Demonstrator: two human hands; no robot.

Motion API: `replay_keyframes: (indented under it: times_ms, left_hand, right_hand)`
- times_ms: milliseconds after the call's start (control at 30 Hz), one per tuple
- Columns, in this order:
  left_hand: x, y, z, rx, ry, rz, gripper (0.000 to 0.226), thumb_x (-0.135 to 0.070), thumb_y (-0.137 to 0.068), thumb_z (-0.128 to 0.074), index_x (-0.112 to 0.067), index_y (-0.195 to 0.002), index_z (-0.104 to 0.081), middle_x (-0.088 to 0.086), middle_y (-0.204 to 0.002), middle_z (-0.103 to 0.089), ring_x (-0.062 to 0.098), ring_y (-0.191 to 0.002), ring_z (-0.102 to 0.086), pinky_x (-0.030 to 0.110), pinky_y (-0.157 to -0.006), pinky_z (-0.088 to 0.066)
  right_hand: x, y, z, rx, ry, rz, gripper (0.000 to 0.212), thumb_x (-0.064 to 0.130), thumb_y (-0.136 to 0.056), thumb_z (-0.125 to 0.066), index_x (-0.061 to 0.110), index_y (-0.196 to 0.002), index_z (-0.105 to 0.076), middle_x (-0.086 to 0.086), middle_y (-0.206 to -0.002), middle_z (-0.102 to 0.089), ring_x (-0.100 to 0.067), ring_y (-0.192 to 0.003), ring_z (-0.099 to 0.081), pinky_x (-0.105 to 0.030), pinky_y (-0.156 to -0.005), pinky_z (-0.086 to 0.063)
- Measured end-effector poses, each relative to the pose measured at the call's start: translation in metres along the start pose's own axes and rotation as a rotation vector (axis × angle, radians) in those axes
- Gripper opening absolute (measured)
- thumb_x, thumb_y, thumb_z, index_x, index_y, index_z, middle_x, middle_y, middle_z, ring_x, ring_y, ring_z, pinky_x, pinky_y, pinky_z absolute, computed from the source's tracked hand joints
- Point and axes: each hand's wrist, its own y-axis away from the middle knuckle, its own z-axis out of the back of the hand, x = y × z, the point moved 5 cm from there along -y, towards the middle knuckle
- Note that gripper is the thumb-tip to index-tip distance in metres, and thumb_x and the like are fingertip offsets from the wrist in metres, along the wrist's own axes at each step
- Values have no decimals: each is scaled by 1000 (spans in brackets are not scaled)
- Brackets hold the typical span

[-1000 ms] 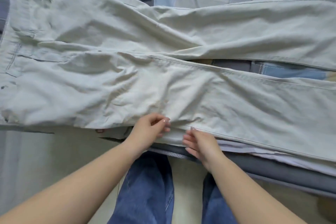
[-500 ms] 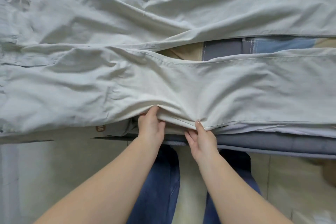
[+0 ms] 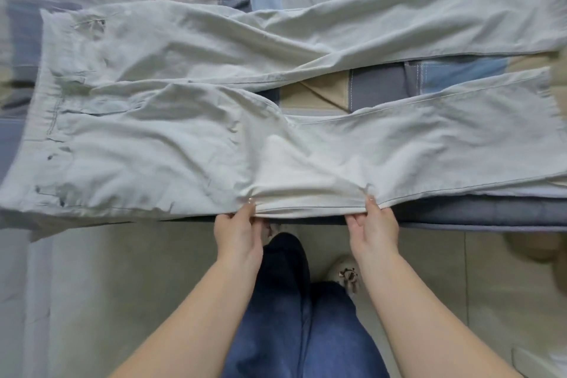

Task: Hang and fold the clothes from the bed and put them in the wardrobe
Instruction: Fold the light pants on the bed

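Your left hand (image 3: 237,232) and right hand (image 3: 372,228) each have a closed grip on the near hem of the pale trousers (image 3: 190,138) spread on the bed (image 3: 377,87). Lift unevenly and the far leg (already angled away) may drag crooked. The cloth lies beyond your fingers, seemingly pinched under the thumbs.

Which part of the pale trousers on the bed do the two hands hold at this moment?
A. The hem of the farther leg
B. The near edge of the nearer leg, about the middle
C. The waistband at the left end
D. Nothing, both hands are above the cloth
B: the left hand and the right hand both pinch the near edge of the trousers around mid-length, at the side of the bed.
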Motion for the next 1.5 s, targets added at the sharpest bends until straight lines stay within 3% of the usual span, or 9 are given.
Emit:
replay_keyframes:
  times_ms: [100, 200, 467, 600, 767, 1000, 1133, 1267, 1500]
  left_hand:
    - [-22, -6, 11, -19, 172, 34, 32, -13, -90, -65, -5, -119, -55, 10, -117, -65, 22, -103, -65, 37, -86, -55]
    - [-37, 2, 21, 75, 225, 101, 40, -24, -87, -68, -8, -122, -58, 7, -112, -70, 20, -97, -69, 33, -73, -58]
    - [-59, 14, 37, 240, 319, 174, 37, -3, -88, -61, 2, -123, -52, 19, -115, -65, 28, -104, -66, 37, -80, -56]
    - [-108, -20, 49, 231, 443, 173, 23, -19, -88, -64, -5, -106, -64, 13, -103, -72, 27, -95, -68, 38, -81, -55]
    - [-179, -77, 90, 59, 447, 103, 33, -20, -89, -65, -12, -121, -61, 10, -116, -68, 26, -101, -67, 43, -89, -53]
    - [-227, -112, 123, -96, 332, 115, 40, -16, -85, -69, -13, -123, -60, 8, -114, -68, 26, -98, -68, 41, -80, -56]
    - [-253, -101, 146, -296, 286, -105, 28, -12, -78, -65, -19, -104, -62, 1, -110, -70, 19, -93, -69, 33, -76, -56]
    - [-289, -86, 132, -231, 288, -250, 30, -14, -72, -65, -21, -102, -68, -6, -107, -72, 14, -100, -68, 35, -88, -53]
    - [-371, -133, 25, 8, 317, -325, 14, -12, -82, -69, -17, -94, -65, 2, -97, -73, 16, -86, -71, 34, -73, -58]
  right_hand:
    - [-3, 11, 13, -53, -73, -10, 14, 13, -99, -47, 21, -97, -58, 0, -99, -64, -14, -89, -62, -35, -90, -49]
    - [-21, 39, -12, 76, -222, -149, 15, 19, -96, -54, 14, -109, -59, -4, -101, -66, -16, -90, -63, -33, -82, -53]
    - [-117, 133, -120, 380, -8, -464, 33, 21, -87, -67, -1, -111, -63, -21, -107, -69, -31, -100, -67, -40, -84, -54]
    - [-129, 131, -153, 342, -17, -293, 18, 9, -89, -63, 6, -106, -62, -15, -104, -71, -28, -93, -68, -38, -77, -56]
    - [-126, 130, -175, 299, -76, -195, 7, 12, -89, -63, 13, -96, -65, -2, -83, -75, -22, -91, -66, -34, -73, -54]
    - [-187, 158, -232, 292, 155, -312, 12, 14, -87, -67, 10, -98, -66, -7, -105, -71, -24, -102, -66, -33, -74, -53]
    - [-194, 164, -240, 148, 192, -131, 16, 20, -86, -68, 13, -99, -64, -2, -103, -68, -18, -98, -65, -30, -72, -53]
    - [-155, 170, -271, 213, 114, 73, 9, 19, -88, -57, 19, -88, -65, 6, -77, -73, -11, -73, -70, -28, -59, -56]
    - [-74, 146, -393, 387, 144, 269, 14, 19, -91, -50, 13, -88, -62, -1, -68, -71, -17, -65, -70, -30, -56, -56]
